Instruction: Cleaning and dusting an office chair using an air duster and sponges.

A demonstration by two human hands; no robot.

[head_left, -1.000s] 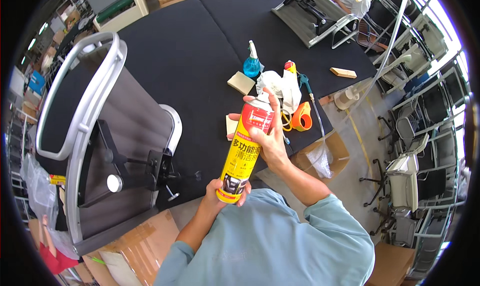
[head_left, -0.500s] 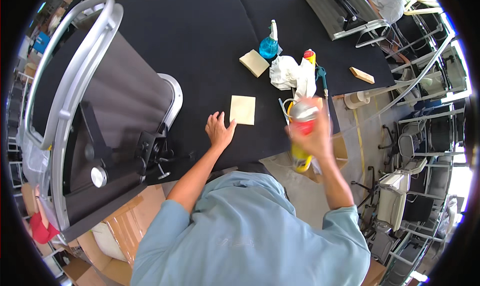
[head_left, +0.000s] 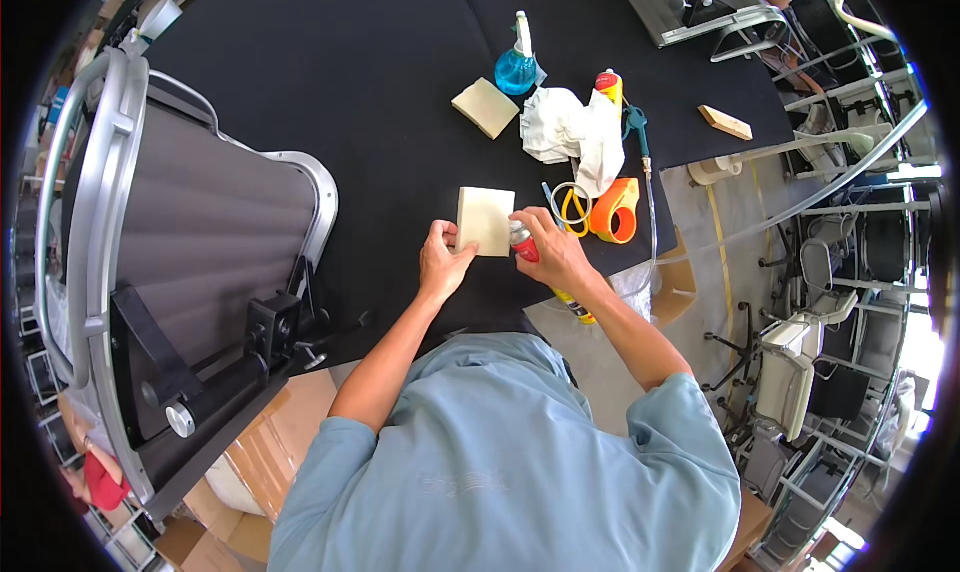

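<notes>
My left hand (head_left: 446,266) grips the lower left edge of a cream sponge-like block (head_left: 488,222), tilted so its left side shows. Close to that block's right side, my right hand (head_left: 558,258) is wrapped round a red and yellow aerosol can (head_left: 524,244). The can's top end points at the block, and its base sticks out below my hand. Most of the can's middle is hidden by my fingers. Just beyond my right hand lie an orange tape dispenser (head_left: 616,212), a pale ring (head_left: 571,204) and something with yellow loops.
Farther off are a blue spray bottle (head_left: 516,70), a second cream block (head_left: 486,109), crumpled white cloth (head_left: 572,140), another aerosol can (head_left: 609,84), a teal air gun (head_left: 637,126) with a hose, and a wooden piece (head_left: 725,123). A grey chair frame (head_left: 225,202) stands at left.
My right hand has brought the aerosol can leftward, up to the block. My left hand has taken hold of the block and tilted it up. The orange dispenser has come into full view.
</notes>
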